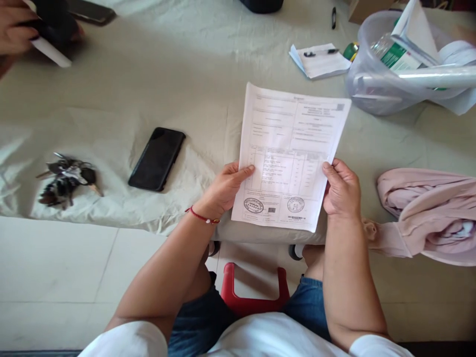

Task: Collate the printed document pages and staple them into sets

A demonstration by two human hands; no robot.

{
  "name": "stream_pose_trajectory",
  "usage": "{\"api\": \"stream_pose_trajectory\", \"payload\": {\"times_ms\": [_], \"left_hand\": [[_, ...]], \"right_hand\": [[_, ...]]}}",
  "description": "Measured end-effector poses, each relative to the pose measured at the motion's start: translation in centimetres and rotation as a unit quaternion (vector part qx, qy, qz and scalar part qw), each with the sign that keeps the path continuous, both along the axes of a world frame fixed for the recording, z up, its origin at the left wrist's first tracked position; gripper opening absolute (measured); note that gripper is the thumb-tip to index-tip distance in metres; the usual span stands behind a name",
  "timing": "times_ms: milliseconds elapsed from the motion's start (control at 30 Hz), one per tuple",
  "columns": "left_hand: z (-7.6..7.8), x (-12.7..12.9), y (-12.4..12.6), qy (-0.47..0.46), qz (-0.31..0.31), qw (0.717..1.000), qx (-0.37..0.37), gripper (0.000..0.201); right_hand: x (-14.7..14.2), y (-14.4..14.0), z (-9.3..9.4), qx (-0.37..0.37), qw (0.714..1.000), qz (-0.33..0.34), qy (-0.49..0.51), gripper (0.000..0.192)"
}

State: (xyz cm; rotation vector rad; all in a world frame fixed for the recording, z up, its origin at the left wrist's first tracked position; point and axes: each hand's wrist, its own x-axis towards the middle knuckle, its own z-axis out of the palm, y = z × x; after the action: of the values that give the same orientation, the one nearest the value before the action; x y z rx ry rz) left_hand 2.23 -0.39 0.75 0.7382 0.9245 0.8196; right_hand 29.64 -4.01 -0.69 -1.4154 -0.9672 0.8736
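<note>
A printed paper form [278, 163] with a table and round stamps near its bottom is held up over the table's near edge. My left hand [228, 186] grips its left edge, thumb on the front and fingers behind. On the opposite edge my right hand [342, 188] has the same hold, its thumb pressed on the page. Whether there is one sheet or a thin stack I cannot tell. Left of my left hand lies a black smartphone [156, 158], face up. Farther left is a bunch of keys [69, 181].
A translucent plastic basin [355, 79] holds papers and a bottle at the back right. Near it lies a pad of paper [323, 67] with a pen. Folded pink cloth [439, 208] sits at right. Another person's hand [17, 29] shows at top left. Below is a red stool [256, 305].
</note>
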Motion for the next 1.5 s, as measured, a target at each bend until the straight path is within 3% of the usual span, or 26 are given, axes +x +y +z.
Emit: {"api": "stream_pose_trajectory", "payload": {"times_ms": [167, 600, 1000, 1200, 1500], "left_hand": [[-0.1, -0.6, 0.6, 0.008, 0.082, 0.996, 0.044, 0.040], [-0.4, -1.5, 1.1, 0.008, 0.070, 0.997, 0.027, 0.047], [-0.1, -1.1, 1.1, 0.135, 0.095, 0.971, 0.174, 0.046], [-0.3, -1.1, 1.2, 0.082, 0.088, 0.983, 0.141, 0.052], [-0.2, -1.4, 1.3, 0.048, 0.084, 0.992, 0.083, 0.042]], "right_hand": [[-0.4, -0.2, 0.4, -0.046, 0.996, 0.063, 0.052, 0.039], [-0.7, -0.3, 0.8, -0.036, 0.994, 0.087, 0.064, 0.036], [-0.8, -0.4, 0.6, -0.037, 0.991, 0.100, 0.082, 0.037], [-0.9, -0.4, 0.8, -0.040, 0.989, 0.101, 0.096, 0.036], [-1.0, -0.4, 0.7, -0.055, 0.988, 0.100, 0.100, 0.036]]}}
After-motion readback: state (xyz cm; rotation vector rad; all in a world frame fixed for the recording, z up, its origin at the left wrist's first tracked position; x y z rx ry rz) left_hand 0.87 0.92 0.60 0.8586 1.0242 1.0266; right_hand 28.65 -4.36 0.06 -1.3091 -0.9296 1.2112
